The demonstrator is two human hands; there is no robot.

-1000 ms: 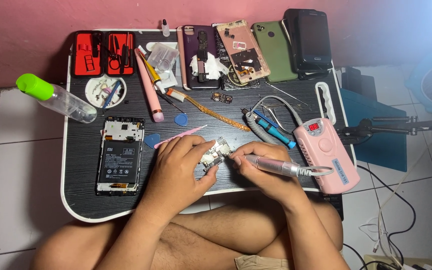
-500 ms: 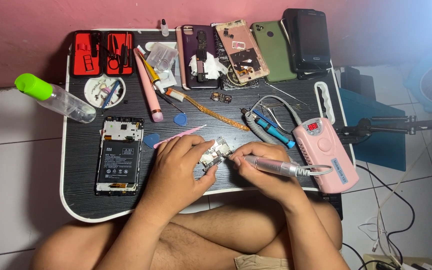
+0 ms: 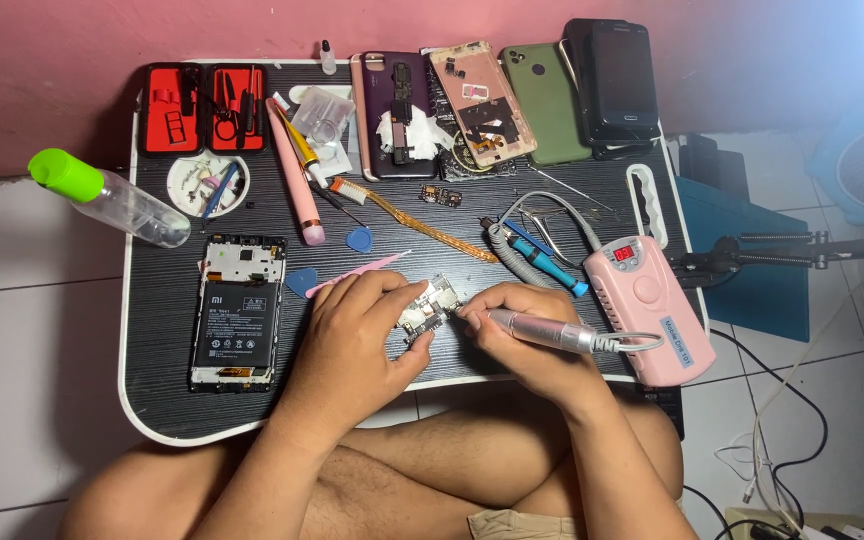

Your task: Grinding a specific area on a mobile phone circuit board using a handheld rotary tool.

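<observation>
Head view shows the left hand (image 3: pixel 357 335) pinching a small circuit board (image 3: pixel 430 308) near the worktop's (image 3: pixel 152 400) front edge while the right hand (image 3: pixel 522 325) grips a silver rotary handpiece (image 3: pixel 542 332), best kept light and steady.

On the low black table (image 3: pixel 152 390) there are five phones in all: one opened phone (image 3: pixel 237 312) lying at the left with its battery showing, and four (image 3: pixel 542 100) in a row along the far edge, two of them stripped open, one green and one black. There are two hands (image 3: pixel 357 335), one small circuit board (image 3: pixel 430 308), one grey rotary pen (image 3: pixel 542 332), one pink control box (image 3: pixel 649 305), one red tool case (image 3: pixel 204 108), one clear bottle with a green cap (image 3: pixel 112 195) and one small round white dish (image 3: pixel 208 183). Also countable are two blue picks (image 3: pixel 359 239), one pink pry stick (image 3: pixel 357 273) and one long pink pen-shaped tool (image 3: pixel 295 185).
</observation>
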